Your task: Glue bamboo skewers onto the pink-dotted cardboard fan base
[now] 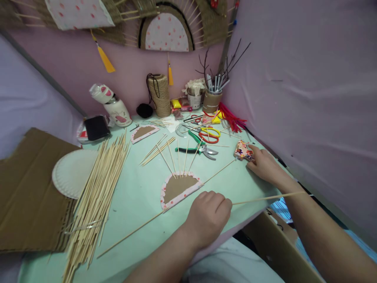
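Stick (265,198) sat pinched in left grip (210,214); right grip (262,164) touched floral-patterned piece (243,150) on desk (132,196), couldn't tell if pinching.

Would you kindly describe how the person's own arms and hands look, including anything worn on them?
The left hand and right hand are bare, without gloves. Both forearms show no sleeves, watch or bracelet, and no rings are visible.
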Motion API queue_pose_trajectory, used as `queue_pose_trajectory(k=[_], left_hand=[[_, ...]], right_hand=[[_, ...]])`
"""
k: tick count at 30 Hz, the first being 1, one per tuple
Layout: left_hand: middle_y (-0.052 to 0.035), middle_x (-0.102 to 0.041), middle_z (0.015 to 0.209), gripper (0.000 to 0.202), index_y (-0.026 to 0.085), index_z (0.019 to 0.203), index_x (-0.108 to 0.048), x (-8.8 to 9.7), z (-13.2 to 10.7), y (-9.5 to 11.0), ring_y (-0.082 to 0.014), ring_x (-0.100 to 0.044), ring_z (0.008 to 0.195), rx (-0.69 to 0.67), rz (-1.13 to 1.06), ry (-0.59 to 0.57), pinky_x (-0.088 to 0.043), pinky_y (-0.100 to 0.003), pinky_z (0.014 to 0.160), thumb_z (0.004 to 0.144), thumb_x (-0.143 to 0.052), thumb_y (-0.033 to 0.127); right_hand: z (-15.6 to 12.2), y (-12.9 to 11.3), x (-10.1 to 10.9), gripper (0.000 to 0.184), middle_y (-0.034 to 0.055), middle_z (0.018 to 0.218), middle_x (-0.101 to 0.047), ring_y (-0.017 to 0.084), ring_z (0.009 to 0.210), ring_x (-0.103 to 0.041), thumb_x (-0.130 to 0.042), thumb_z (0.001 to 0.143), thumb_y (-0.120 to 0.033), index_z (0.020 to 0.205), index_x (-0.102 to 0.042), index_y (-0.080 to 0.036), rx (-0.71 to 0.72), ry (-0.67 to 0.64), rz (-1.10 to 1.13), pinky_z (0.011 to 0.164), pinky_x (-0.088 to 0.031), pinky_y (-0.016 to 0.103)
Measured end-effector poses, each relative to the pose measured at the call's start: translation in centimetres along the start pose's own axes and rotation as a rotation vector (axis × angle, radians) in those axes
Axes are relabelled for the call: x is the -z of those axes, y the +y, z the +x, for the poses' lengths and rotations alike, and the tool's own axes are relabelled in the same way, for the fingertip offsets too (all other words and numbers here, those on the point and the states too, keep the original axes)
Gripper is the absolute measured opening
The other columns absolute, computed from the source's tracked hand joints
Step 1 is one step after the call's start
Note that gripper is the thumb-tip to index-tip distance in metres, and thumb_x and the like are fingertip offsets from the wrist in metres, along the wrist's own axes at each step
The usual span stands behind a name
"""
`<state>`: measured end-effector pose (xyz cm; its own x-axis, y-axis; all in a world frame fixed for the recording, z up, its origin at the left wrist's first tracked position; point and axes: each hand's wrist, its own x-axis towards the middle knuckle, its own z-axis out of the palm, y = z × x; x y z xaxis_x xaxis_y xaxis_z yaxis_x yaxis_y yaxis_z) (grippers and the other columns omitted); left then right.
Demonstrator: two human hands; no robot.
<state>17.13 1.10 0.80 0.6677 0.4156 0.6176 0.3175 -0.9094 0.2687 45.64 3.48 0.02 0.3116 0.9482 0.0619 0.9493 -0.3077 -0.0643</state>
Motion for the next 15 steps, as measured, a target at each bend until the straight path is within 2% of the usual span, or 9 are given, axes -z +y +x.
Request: queue_pose_trajectory(k=[5,8,10,12,15], left_hand=[[-0.0011,-0.054,0.066,0.021,0.018,0.077,-0.058,0.0,0.0,0.0,-0.0151,-0.044,0.062,0.005,0.002,0.003,-0.033,-0.031,0.056,0.09,-0.045,0.008],[-0.0009,-0.054,0.065,0.02,0.018,0.076,-0.058,-0.1,0.0,0.0,-0.015,-0.043,0.061,-0.002,-0.018,0.023,-0.033,-0.031,0.056,0.088,-0.047,0.008],[-0.0008,-0.054,0.066,0.019,0.018,0.076,-0.058,-0.2,0.0,0.0,-0.0147,-0.043,0.061,-0.014,-0.038,0.034,-0.032,-0.031,0.055,0.087,-0.048,0.007],[-0.0007,-0.055,0.066,0.018,0.017,0.076,-0.059,-0.2,0.0,0.1,-0.0144,-0.043,0.06,-0.027,-0.05,0.047,-0.033,-0.031,0.056,0.087,-0.048,0.007],[-0.0006,-0.056,0.066,0.017,0.017,0.077,-0.059,0.0,0.0,0.2,-0.0142,-0.043,0.06,-0.048,-0.055,0.064,-0.033,-0.031,0.056,0.088,-0.049,0.009]], right_hand=[[-0.9,-0.4,1.3,0.058,0.0201,0.104,-0.06,0.032,0.091,-0.06,-0.043,0.084,-0.025,0.14,-0.046,-0.009,-0.123,0.054,0.058,0.08,-0.044,0.039],[-1.9,-0.5,2.3,0.057,0.0198,0.106,-0.061,0.032,0.097,-0.057,-0.043,0.083,-0.028,0.136,-0.05,-0.009,-0.189,0.135,0.197,0.081,-0.043,0.039],[-2.7,-0.6,2.7,0.056,0.0162,0.106,-0.063,0.029,0.095,-0.056,-0.045,0.079,-0.03,0.132,-0.055,-0.011,-0.226,0.223,0.351,0.08,-0.043,0.037],[-3.4,-0.9,3.0,0.055,0.0103,0.099,-0.064,0.024,0.084,-0.057,-0.05,0.075,-0.033,0.126,-0.059,-0.014,-0.29,0.284,0.514,0.075,-0.044,0.034],[-4.2,-1.7,3.4,0.052,0.004,0.086,-0.062,0.018,0.07,-0.054,-0.059,0.07,-0.042,0.114,-0.063,-0.015,-0.38,0.273,0.732,0.066,-0.044,0.031]])
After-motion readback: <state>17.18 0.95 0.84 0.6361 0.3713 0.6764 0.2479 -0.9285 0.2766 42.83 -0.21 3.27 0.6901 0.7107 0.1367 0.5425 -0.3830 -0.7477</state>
